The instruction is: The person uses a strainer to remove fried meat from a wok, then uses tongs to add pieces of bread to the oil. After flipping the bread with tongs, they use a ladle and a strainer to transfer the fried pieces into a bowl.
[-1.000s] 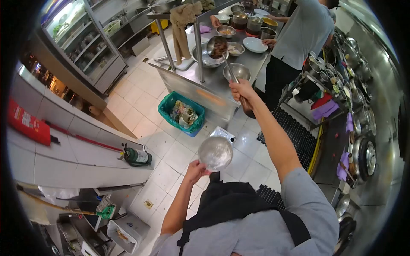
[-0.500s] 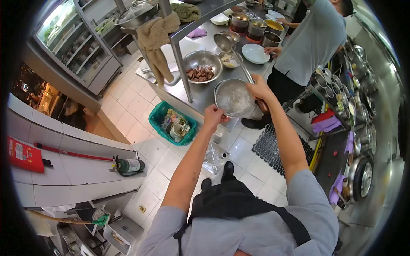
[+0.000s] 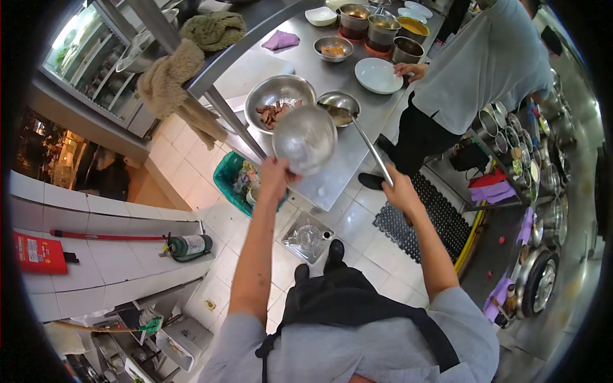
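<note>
My left hand point(image 3: 275, 173) grips the rim of a steel bowl point(image 3: 304, 138), held tilted over the near edge of the steel worktable point(image 3: 345, 159). My right hand point(image 3: 403, 191) holds the long handle of a ladle point(image 3: 339, 106), whose scoop rests low over the table beside a wide steel bowl of dark meat pieces point(image 3: 276, 99). The held bowl partly covers that meat bowl's near rim.
A co-worker in a grey shirt point(image 3: 485, 64) stands at the table's right side, hand by a white plate point(image 3: 378, 75). Pots and small bowls point(image 3: 381, 29) crowd the far end. A green bin point(image 3: 234, 185) sits on the floor, a black mat point(image 3: 434, 217) to the right, cloths point(image 3: 179, 70) on the shelf rail.
My left hand carried the steel bowl from down by my waist up to the table and toward the meat bowl. The ladle emptied its meat and drew back toward me.
</note>
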Motion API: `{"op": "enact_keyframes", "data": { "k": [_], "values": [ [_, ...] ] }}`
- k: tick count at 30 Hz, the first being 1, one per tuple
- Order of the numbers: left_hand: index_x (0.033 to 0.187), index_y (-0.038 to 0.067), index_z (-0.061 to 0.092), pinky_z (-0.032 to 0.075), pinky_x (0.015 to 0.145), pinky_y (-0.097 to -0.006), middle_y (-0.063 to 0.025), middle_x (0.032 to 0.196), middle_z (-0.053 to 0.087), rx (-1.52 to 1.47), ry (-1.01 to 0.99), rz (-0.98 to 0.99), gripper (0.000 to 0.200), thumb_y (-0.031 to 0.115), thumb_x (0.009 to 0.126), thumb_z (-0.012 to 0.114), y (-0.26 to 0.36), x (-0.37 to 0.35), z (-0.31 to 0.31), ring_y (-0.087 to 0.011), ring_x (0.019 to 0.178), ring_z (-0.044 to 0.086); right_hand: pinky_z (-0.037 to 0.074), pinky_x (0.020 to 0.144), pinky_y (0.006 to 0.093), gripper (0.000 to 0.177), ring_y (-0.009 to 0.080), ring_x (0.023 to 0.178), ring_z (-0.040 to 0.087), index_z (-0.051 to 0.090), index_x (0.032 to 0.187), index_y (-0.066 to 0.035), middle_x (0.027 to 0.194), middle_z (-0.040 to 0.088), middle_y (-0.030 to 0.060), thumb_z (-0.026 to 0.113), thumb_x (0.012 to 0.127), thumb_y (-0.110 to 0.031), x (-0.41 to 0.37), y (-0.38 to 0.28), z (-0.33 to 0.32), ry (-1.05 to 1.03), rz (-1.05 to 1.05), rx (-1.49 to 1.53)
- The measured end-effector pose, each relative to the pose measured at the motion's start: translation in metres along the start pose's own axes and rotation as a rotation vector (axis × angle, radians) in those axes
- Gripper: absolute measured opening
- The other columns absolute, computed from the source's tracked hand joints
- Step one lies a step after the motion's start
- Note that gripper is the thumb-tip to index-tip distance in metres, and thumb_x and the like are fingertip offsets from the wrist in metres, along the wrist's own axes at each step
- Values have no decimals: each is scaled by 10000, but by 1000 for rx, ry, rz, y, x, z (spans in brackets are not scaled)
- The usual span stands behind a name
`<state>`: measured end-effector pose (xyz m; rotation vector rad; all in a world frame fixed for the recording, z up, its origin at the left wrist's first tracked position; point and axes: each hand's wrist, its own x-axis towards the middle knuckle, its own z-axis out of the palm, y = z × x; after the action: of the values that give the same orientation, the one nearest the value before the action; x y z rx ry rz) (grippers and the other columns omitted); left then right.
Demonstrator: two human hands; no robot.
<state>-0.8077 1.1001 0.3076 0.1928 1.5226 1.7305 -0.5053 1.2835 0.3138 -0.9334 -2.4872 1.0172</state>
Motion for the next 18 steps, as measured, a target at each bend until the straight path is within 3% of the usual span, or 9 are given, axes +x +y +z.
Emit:
{"op": "enact_keyframes", "data": {
  "k": [3,5,7,10,13,16,18],
  "values": [
    [1122,-127,489,620,607,-397,-214,1006,626,-210,-140,77,290,-22,852,477,53,49,28,-301,764,679,491,736,526,571,491,794,613,432,1368,0,810,623,312,595,825,-68,-53,19,21,43,-30,-61],
    [1164,-141,428,603,801,-473,-260,1142,557,-321,-232,67,319,-62,858,472,50,115,53,-353,961,647,477,661,553,627,477,661,603,382,1418,-32,701,611,293,603,834,-91,-82,22,34,10,33,-78],
    [1188,-165,396,616,788,-493,-280,1194,517,-456,-210,-78,372,-82,837,488,50,149,97,-381,916,658,480,660,549,630,463,663,611,377,1425,-42,710,615,286,605,842,-110,-102,13,42,-21,91,-112],
    [1157,-182,414,627,749,-517,-270,1122,570,-170,-97,-48,362,-81,823,510,44,180,145,-401,878,669,490,650,530,642,431,671,627,363,1441,-63,730,627,256,607,852,-138,-119,-3,44,-106,181,-211],
    [1017,-196,545,623,652,-475,-303,996,641,386,-35,48,298,-28,776,589,31,238,150,-418,832,693,502,659,512,631,415,707,636,348,1451,-87,768,639,224,584,868,-143,-126,-21,33,-171,203,-206],
    [1028,-114,604,588,725,-487,-285,999,668,1280,-82,304,317,63,767,639,60,240,155,-418,894,687,497,662,512,622,425,700,631,345,1442,-86,752,636,242,586,870,-125,-135,-22,30,-190,186,-147],
    [1083,-76,610,558,798,-457,-284,1027,660,1486,-7,481,378,86,742,626,66,252,160,-402,939,673,500,665,504,619,416,713,633,344,1442,-91,779,643,222,586,874,-125,-137,-16,34,-217,185,-138]
  ]
}}
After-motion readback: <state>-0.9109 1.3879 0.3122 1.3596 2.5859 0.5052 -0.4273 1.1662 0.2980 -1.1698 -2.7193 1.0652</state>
